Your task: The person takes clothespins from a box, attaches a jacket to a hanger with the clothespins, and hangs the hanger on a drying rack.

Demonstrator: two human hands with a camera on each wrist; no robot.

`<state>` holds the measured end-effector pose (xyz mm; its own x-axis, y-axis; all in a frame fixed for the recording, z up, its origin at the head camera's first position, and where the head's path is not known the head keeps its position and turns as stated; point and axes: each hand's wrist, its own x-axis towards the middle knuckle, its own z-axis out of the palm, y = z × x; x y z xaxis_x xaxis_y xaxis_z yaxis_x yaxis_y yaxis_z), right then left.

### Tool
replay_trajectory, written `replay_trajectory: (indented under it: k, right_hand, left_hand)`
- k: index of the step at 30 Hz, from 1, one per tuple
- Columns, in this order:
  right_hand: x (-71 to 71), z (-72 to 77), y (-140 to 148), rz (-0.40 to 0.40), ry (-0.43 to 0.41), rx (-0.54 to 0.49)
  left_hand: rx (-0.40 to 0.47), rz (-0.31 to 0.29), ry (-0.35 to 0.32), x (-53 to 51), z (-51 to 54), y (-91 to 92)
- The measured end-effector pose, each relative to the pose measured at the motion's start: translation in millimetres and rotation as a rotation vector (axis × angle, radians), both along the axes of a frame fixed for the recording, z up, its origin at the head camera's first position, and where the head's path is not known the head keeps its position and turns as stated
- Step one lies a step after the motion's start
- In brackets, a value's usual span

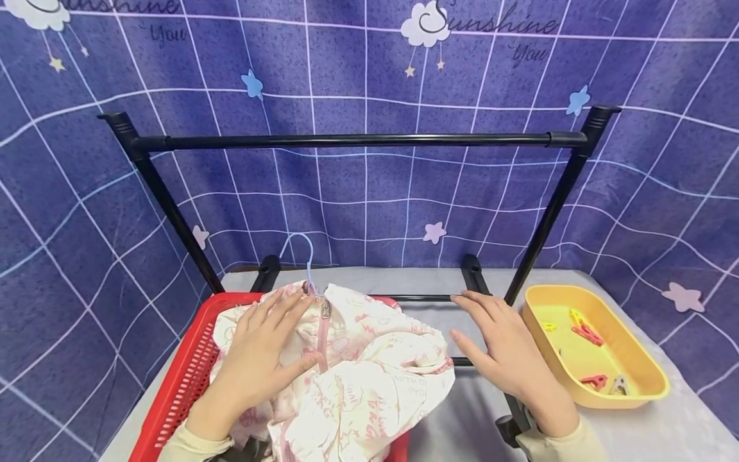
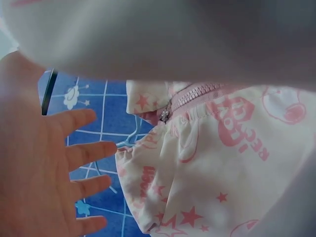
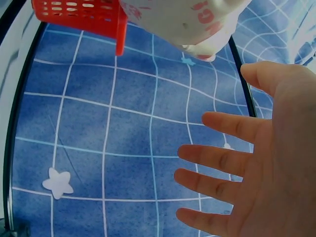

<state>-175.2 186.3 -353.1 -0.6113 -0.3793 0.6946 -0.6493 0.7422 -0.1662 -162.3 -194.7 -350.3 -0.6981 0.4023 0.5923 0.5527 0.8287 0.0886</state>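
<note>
A white zip-up jacket with pink prints (image 1: 369,378) lies bunched over the red basket (image 1: 199,333) in the head view. From its collar rises the hook of a light blue hanger (image 1: 311,263). Over the jacket's left side my left hand (image 1: 256,359) spreads its fingers straight. In the left wrist view that hand (image 2: 34,163) is beside the collar and zip, one fingertip close to the hanger; I cannot tell whether it touches. My right hand (image 1: 508,346) hovers right of the jacket, holding nothing, its fingers extended and apart in the right wrist view.
Behind the basket stands a black rack with a horizontal top bar (image 1: 369,140). At the right, a yellow basin (image 1: 623,350) contains several small clips, including a red clip (image 1: 593,383). A blue grid-patterned curtain (image 1: 369,70) hangs around the grey-covered surface.
</note>
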Motion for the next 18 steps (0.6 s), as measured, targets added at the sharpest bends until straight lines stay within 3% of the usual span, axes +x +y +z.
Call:
replay_trajectory:
  k: [18]
  right_hand:
    - [-1.7,10.3,-11,0.019,0.019,0.031]
  left_hand:
    - [0.018,0.052,0.018,3.3,4.4,-10.8]
